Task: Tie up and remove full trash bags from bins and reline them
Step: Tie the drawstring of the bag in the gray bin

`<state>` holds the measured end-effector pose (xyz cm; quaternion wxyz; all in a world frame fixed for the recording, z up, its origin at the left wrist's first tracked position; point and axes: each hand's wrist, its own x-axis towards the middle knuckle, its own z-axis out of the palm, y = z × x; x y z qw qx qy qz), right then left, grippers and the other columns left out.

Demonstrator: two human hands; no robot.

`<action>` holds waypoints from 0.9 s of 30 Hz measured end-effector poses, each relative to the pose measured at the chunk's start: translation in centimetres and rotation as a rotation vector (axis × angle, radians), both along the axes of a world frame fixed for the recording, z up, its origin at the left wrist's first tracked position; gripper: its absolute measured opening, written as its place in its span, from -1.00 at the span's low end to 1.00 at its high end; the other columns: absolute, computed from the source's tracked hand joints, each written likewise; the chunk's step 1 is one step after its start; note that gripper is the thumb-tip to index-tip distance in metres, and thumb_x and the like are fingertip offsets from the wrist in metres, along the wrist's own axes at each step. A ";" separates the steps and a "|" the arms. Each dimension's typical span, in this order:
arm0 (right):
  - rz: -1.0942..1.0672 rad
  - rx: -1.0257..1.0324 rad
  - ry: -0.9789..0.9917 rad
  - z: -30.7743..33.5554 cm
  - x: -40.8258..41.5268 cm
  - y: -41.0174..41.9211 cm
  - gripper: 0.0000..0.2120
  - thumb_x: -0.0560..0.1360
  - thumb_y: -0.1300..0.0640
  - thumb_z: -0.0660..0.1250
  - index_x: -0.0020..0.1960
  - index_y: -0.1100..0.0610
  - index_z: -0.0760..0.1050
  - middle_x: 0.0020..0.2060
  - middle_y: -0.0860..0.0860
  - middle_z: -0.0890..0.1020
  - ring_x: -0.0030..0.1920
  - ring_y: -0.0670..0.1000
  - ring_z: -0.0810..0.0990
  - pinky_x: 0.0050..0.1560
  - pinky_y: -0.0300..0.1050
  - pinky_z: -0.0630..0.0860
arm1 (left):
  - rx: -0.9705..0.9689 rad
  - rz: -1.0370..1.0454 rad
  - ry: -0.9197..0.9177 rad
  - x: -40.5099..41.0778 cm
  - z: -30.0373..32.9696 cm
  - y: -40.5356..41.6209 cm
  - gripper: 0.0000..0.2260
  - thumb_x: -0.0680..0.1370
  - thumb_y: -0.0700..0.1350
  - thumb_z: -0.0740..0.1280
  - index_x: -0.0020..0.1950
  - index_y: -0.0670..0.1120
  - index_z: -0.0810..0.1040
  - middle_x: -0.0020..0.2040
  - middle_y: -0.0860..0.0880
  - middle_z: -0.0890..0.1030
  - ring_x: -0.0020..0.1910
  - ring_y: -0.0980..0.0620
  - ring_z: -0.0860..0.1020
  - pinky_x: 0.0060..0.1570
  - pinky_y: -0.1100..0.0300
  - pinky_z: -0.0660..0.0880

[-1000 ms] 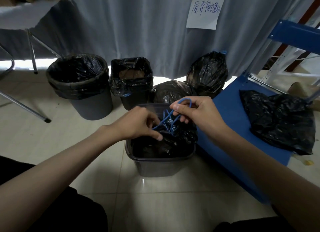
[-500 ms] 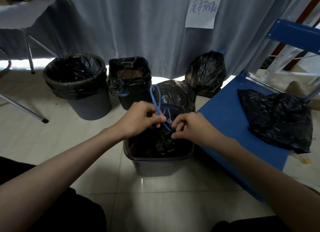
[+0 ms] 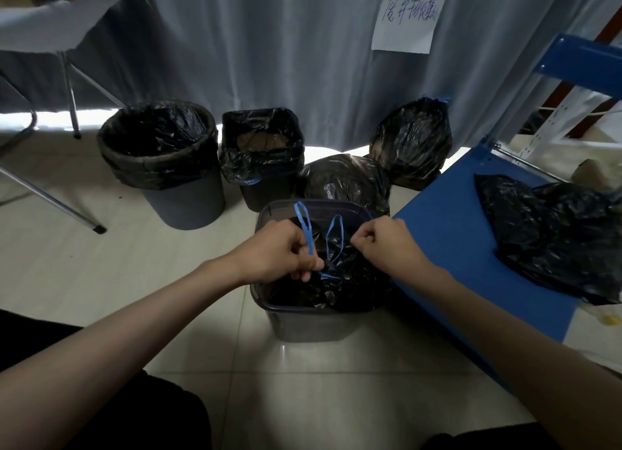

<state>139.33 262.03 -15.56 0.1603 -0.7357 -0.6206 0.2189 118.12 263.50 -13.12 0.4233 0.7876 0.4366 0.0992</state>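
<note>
Head view: both hands work above a dark square bin standing on the tiled floor. Black trash bag sits inside this bin, its mouth gathered. Left hand: grip closed, pinching one blue drawstring loop that stands upright above the fist. Right hand: grip closed, pinching the second blue drawstring loop near the bag's neck. Behind the bin lies a tied black bag; a second tied bag stands by the grey curtain. A lined round bin and a lined square bin stand further left. Loose black bags lie on a blue shelf board
</note>
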 end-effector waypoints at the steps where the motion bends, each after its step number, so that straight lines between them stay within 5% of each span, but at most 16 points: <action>1: -0.025 0.017 -0.027 -0.5 -0.1 0.3 -0.83 0.54 0.19 0.28 -0.12 0.17 0.64 -0.16 0.01 0.67 -0.14 0.03 0.63 -0.08 0.06 0.63 | -0.003 -0.005 0.002 -0.1 0.0 -0.1 -0.80 0.53 -0.07 0.44 -0.22 -0.17 0.65 -0.31 0.00 0.70 -0.32 0.07 0.63 -0.19 0.35 0.50; 6: -0.037 0.013 -0.172 -1.6 -1.2 1.6 -0.66 0.57 -0.07 0.31 0.23 0.12 0.57 0.00 0.07 0.64 0.06 0.09 0.59 -0.09 -0.04 0.53 | 0.007 -0.008 -0.003 -0.1 0.4 -0.4 -0.80 0.53 -0.06 0.44 -0.27 -0.10 0.64 -0.32 0.00 0.69 -0.31 0.07 0.63 -0.13 0.31 0.52; 12: -0.118 0.018 0.072 -1.9 -1.8 2.5 -0.83 0.54 0.10 0.34 -0.21 -0.04 0.60 -0.33 -0.13 0.59 -0.13 -0.03 0.62 -0.15 -0.11 0.54 | 0.052 0.002 -0.033 0.1 0.9 -0.2 -0.78 0.52 -0.05 0.45 -0.30 -0.09 0.63 -0.35 0.02 0.68 -0.37 0.15 0.59 -0.19 0.32 0.50; 16: -0.195 0.137 0.291 -0.5 -1.4 3.3 -0.84 0.52 0.16 0.33 -0.18 0.04 0.66 -0.30 -0.12 0.64 -0.24 -0.13 0.56 -0.34 -0.45 0.42 | 0.070 -0.015 -0.043 0.1 1.2 0.4 -0.77 0.52 -0.04 0.45 -0.29 -0.12 0.65 -0.35 0.02 0.68 -0.36 0.15 0.59 -0.18 0.26 0.51; 19: -0.136 0.089 0.223 -0.3 -0.9 3.6 -0.86 0.49 0.05 0.41 0.00 0.08 0.64 -0.30 -0.12 0.58 -0.22 -0.10 0.54 -0.20 -0.25 0.47 | 0.065 -0.021 -0.048 0.0 1.2 0.9 -0.77 0.52 -0.03 0.45 -0.27 -0.13 0.65 -0.34 0.02 0.69 -0.35 0.15 0.59 -0.16 0.23 0.50; 23: -0.012 -0.071 -0.075 -2.5 -1.2 3.1 -0.50 0.45 -0.16 0.44 0.28 0.10 0.56 0.05 0.04 0.64 0.15 0.08 0.58 0.18 0.01 0.49 | 0.046 -0.040 -0.042 0.2 0.9 0.7 -0.78 0.53 -0.03 0.44 -0.26 -0.13 0.66 -0.33 0.01 0.69 -0.32 0.13 0.61 -0.14 0.20 0.52; 27: -0.015 0.064 -0.026 -3.1 -1.6 3.1 -0.90 0.52 0.00 0.40 -0.16 -0.03 0.63 -0.34 -0.12 0.58 -0.15 -0.01 0.60 0.04 0.01 0.52 | 0.030 -0.058 -0.038 0.4 0.9 0.4 -0.80 0.53 -0.06 0.45 -0.29 -0.07 0.65 -0.33 0.00 0.69 -0.30 0.08 0.62 -0.14 0.25 0.53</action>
